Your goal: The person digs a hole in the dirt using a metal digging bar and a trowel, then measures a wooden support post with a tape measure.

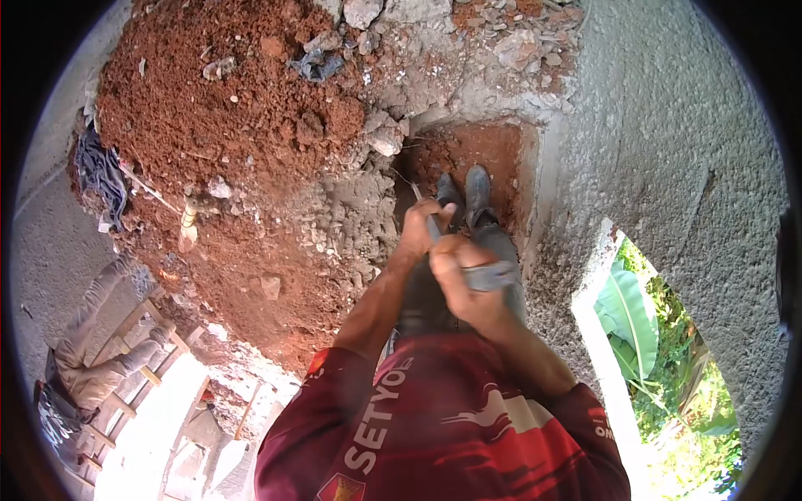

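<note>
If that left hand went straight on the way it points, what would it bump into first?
Probably the left boot: it comes first in the picture along the line of the left hand. Depth is unclear from this one view, so the hand might pass above it.

From here I can see room for a hand over the pit (502, 144), ahead of the boots (478, 190) and in the narrow strip to their right, before the grey wall (677, 134) cuts it off. On the left, jagged rubble (384, 135) crowds the pit's edge with the soil heap (209, 108) behind it, while the legs (503, 248) block the near end
</note>
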Available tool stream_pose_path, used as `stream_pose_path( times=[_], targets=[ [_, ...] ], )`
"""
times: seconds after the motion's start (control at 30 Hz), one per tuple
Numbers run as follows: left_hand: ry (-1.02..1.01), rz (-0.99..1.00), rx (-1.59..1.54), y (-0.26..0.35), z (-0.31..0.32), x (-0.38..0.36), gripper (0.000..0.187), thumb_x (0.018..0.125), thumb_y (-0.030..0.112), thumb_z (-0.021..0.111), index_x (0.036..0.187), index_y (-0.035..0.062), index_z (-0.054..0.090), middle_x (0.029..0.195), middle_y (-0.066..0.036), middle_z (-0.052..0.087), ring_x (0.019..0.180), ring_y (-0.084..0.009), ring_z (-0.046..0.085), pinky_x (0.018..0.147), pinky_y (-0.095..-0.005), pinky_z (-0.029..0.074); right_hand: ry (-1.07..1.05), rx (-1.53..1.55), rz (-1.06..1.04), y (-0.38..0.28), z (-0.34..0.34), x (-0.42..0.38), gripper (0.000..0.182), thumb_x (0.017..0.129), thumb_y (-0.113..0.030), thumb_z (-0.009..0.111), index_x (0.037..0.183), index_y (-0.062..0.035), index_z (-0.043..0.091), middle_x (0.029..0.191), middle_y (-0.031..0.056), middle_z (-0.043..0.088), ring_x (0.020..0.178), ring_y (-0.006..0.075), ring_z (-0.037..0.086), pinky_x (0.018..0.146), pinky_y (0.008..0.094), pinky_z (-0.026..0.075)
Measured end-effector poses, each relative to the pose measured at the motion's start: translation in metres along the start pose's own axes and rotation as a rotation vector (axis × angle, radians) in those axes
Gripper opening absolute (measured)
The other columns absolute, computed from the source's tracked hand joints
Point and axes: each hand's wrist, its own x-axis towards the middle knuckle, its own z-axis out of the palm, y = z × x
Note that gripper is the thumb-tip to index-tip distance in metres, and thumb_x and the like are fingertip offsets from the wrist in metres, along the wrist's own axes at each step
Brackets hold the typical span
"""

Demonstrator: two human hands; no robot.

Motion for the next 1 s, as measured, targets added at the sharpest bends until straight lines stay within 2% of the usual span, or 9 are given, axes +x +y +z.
stream_pose_path(
  times=[0.07,0.13,0.27,0.37,0.5,0.57,0.63,0.87,1.0],
  targets=[
    [-0.098,0.136,-0.06,0.047,0.018,0.02,0.033,0.075,0.015,0.074,0.054,0.0063,0.051,0.054,-0.014,0.051,0.053,-0.034,0.053,0.054,-0.0423,0.043,0.065,0.281,-0.323,-0.035,-0.039,0.001,0.028,0.092,-0.022,0.056,0.072,-0.0037,0.053,0.069,0.0066,0.055,0.056,0.0186,0.048,0.057,0.0344,0.043],
    [-0.14,0.27,-0.139,0.112,0.026,0.033,0.034,0.074,0.017,0.074,0.053,0.0061,0.05,0.053,-0.013,0.053,0.051,-0.0337,0.055,0.051,-0.0426,0.043,0.093,0.237,-0.509,-0.088,-0.073,-0.012,0.029,0.089,-0.03,0.061,0.075,-0.0064,0.051,0.066,0.0059,0.051,0.057,0.0215,0.052,0.056,0.0394,0.045],
    [-0.408,0.461,-0.288,0.214,0.023,0.046,0.03,0.064,0.027,0.075,0.059,0.0061,0.055,0.057,-0.013,0.057,0.054,-0.0332,0.059,0.05,-0.0441,0.044,0.062,0.401,-0.702,-0.185,-0.105,-0.063,0.034,0.089,-0.035,0.059,0.069,-0.012,0.045,0.067,0.0011,0.049,0.054,0.0116,0.047,0.054,0.0272,0.039],
    [-0.444,0.62,-0.289,0.24,0.029,0.051,0.044,0.074,0.033,0.075,0.053,0.0069,0.046,0.049,-0.011,0.048,0.046,-0.0331,0.052,0.044,-0.0418,0.039,0.265,0.306,-0.834,-0.205,-0.11,-0.091,0.033,0.091,-0.028,0.054,0.064,-0.0126,0.044,0.062,0.0002,0.047,0.053,0.0105,0.047,0.053,0.0252,0.038],
    [-0.548,0.521,-0.089,0.164,0.021,0.086,0.042,0.076,0.03,0.073,0.053,0.0077,0.047,0.05,-0.012,0.049,0.048,-0.0325,0.055,0.045,-0.0412,0.042,0.511,0.493,-0.692,-0.118,-0.075,-0.05,0.034,0.098,-0.024,0.038,0.066,-0.0133,0.041,0.062,0.0008,0.042,0.058,0.0125,0.045,0.054,0.0291,0.037],
    [-0.596,0.39,0.059,0.07,0.01,0.104,0.032,0.08,0.03,0.068,0.06,0.0076,0.057,0.061,-0.013,0.06,0.06,-0.0321,0.061,0.062,-0.0419,0.049,0.663,-0.066,-0.674,-0.028,-0.034,0.003,0.023,0.095,-0.018,0.047,0.073,-0.0096,0.043,0.071,0.0066,0.05,0.067,0.022,0.052,0.068,0.0381,0.047],
    [-0.526,0.247,0.197,0.008,-0.01,0.106,0.034,0.083,0.022,0.067,0.059,0.0039,0.051,0.06,-0.014,0.056,0.058,-0.0327,0.055,0.058,-0.0417,0.044,0.419,-0.006,-0.42,0.015,-0.002,0.018,0.003,0.084,0.001,0.056,0.084,-0.0007,0.055,0.087,0.0103,0.06,0.077,0.0201,0.06,0.071,0.0286,0.049],
    [-0.31,0.126,0.121,0.033,-0.018,0.086,0.036,0.085,0.016,0.067,0.06,-0.0005,0.048,0.057,-0.016,0.048,0.056,-0.0362,0.05,0.057,-0.0433,0.042,0.213,0.0,-0.519,-0.001,0.002,0.017,0.018,0.079,0.001,0.068,0.077,-0.0009,0.05,0.078,0.0104,0.058,0.068,0.0211,0.057,0.062,0.0278,0.047],
    [-0.264,0.354,-0.059,0.089,0.01,0.079,0.038,0.08,0.013,0.069,0.053,0.0028,0.045,0.051,-0.013,0.047,0.048,-0.0319,0.051,0.05,-0.0413,0.043,0.155,0.069,-0.571,-0.064,-0.034,-0.006,0.016,0.084,-0.007,0.063,0.079,-0.0031,0.048,0.076,0.0094,0.056,0.065,0.0216,0.054,0.063,0.0349,0.047]
  ],
)
